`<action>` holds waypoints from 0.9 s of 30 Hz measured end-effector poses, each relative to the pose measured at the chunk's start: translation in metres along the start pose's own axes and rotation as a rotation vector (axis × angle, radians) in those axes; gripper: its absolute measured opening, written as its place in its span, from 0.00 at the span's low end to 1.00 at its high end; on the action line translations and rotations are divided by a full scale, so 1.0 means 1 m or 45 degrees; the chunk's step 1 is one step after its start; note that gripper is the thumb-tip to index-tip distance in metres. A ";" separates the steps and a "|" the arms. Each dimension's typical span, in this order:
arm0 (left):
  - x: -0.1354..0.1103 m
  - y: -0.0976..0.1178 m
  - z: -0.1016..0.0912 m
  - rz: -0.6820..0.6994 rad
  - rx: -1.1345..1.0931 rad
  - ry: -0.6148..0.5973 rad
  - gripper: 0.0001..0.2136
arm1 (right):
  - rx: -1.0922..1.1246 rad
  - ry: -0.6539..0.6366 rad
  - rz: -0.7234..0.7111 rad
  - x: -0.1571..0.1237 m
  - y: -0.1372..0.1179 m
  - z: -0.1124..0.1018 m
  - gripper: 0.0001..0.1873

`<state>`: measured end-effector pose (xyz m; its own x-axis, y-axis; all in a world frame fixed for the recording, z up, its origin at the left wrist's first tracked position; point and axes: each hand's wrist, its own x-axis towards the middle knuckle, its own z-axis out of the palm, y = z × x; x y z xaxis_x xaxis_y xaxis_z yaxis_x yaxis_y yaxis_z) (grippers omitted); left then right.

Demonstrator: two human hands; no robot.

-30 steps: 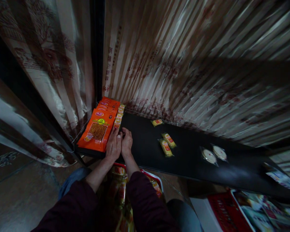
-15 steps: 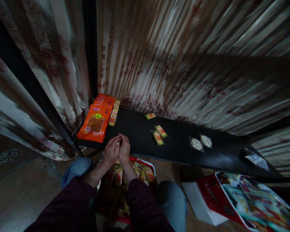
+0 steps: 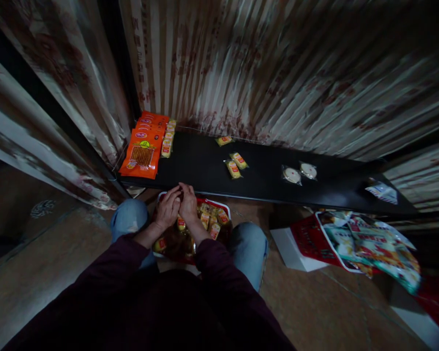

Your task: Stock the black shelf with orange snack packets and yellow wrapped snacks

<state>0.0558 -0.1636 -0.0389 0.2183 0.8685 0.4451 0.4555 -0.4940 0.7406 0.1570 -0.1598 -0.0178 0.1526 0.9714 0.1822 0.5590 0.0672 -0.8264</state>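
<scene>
My left hand [image 3: 168,209] and my right hand [image 3: 188,205] meet fingertip to fingertip at the front edge of a black shelf [image 3: 193,163]. Both have curled fingers; what lies between them, if anything, is hidden. Below them, between my knees, sits a red basket with a white rim [image 3: 225,208], holding several small yellow-wrapped snack packets [image 3: 205,220]. On the shelf's left end, a row of the same packets [image 3: 167,144] runs beside overlapping orange snack bags [image 3: 141,153]. Farther right lie three loose yellow packets [image 3: 233,169].
Two round white wrapped cakes [image 3: 291,174] and a blue-and-white packet [image 3: 382,191] lie toward the shelf's right. A second red basket [image 3: 307,239] with large snack bags [image 3: 373,241] stands at lower right beside a white box [image 3: 283,246]. Patterned curtains [image 3: 234,73] hang behind.
The view has tilted downward, so shelf and baskets appear higher and more of the lower right shows. My hands stay together, now lower against the shelf edge and over the basket.
</scene>
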 end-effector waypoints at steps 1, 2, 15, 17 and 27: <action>-0.006 0.000 0.001 -0.008 0.022 -0.032 0.17 | -0.025 -0.019 0.018 -0.007 0.003 0.000 0.25; -0.012 0.000 0.002 -0.019 0.046 -0.075 0.17 | -0.052 -0.038 0.040 -0.014 0.007 -0.001 0.25; -0.067 -0.004 0.024 -0.397 0.498 -0.411 0.25 | -0.279 -0.154 0.201 -0.074 0.047 0.001 0.20; -0.072 -0.004 0.023 -0.460 0.531 -0.415 0.26 | -0.259 -0.178 0.217 -0.077 0.046 0.004 0.20; -0.073 -0.012 0.023 -0.494 0.356 -0.224 0.27 | -0.062 -0.108 0.336 -0.076 0.042 0.010 0.21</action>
<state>0.0548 -0.2202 -0.0919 0.1183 0.9915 0.0545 0.7404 -0.1246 0.6605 0.1604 -0.2285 -0.0717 0.2304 0.9696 -0.0824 0.5478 -0.1992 -0.8125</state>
